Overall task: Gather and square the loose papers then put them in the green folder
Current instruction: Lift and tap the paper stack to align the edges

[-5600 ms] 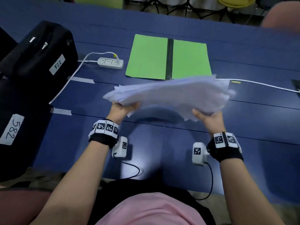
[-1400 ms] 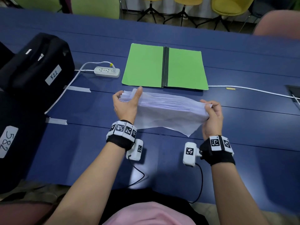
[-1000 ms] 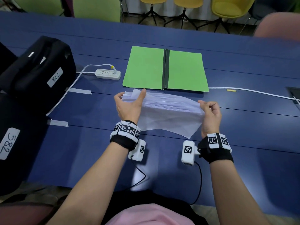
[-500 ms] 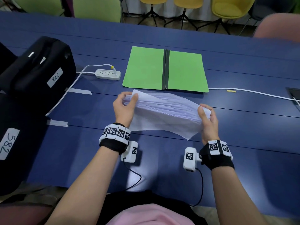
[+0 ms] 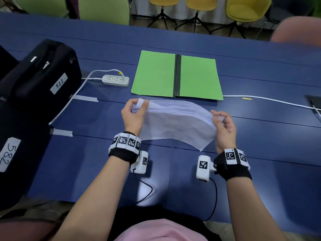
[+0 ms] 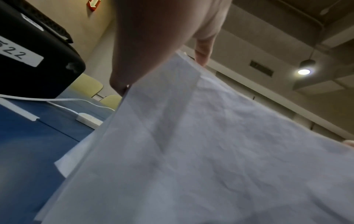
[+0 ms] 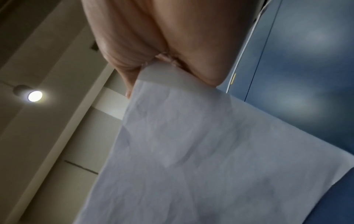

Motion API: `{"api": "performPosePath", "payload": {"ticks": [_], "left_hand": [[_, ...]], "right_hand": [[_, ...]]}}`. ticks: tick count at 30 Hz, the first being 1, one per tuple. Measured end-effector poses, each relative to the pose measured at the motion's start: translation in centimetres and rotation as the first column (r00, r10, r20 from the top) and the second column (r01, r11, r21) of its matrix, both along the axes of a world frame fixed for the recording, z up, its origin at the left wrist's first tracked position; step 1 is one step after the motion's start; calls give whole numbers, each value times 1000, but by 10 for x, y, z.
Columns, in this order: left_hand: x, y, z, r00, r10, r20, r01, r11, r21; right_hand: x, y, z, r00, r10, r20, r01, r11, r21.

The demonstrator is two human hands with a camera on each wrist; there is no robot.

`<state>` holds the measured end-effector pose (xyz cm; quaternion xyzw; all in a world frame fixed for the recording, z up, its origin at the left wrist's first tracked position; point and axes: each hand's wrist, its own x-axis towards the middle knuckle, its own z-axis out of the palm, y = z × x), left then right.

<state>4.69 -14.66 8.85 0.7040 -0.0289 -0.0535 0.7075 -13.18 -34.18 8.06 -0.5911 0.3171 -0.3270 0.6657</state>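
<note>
The left hand [image 5: 132,115] pinches the left end of the papers [image 5: 175,124], thumb on the near face and fingers curled over the top edge. The right hand [image 5: 225,129] holds the opposite end, fingers bent round its upper corner; how firmly it grips I cannot tell. Between the two grips the stack stands on its long edge on the table [image 5: 260,153], leaning toward the person.

Half a second ago the left hand sat lower on its end; now it has slid up to the top corner, and the right fingers have shifted from clasping the end to curling over it. Several seconds back the stack was held flat in the air with ragged, fanned edges; now the top edges run much closer together. Squaring looks well along but unfinished: between the hands the nearest sheet sags out, and below the right grip a corner pokes lower than the rest. Another tap or two seems likely before moving on.

Beyond the grips, the folder [image 5: 156,73] lies open and flat, near the stack's far side, holding no papers yet.
</note>
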Motion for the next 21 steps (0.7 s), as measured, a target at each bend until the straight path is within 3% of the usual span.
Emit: {"api": "performPosePath", "payload": {"ticks": [5,11,16,21], "left_hand": [[5,5,-4,999,-20,-48,18,999,-34],[8,2,-6,994,29,-105,-38,996,-79],[7,0,-3,988,84,-131,-92,994,-59],[4,5,-3,987,-45,-156,44,999,-12]], "right_hand": [[5,-6,-3,999,-10,42,5,993,114],[8,-12,-1,999,24,37,-29,989,147],[7,0,3,993,59,-102,-60,998,-13],[-2,-5,-6,966,139,-218,-172,975,-142]]}}
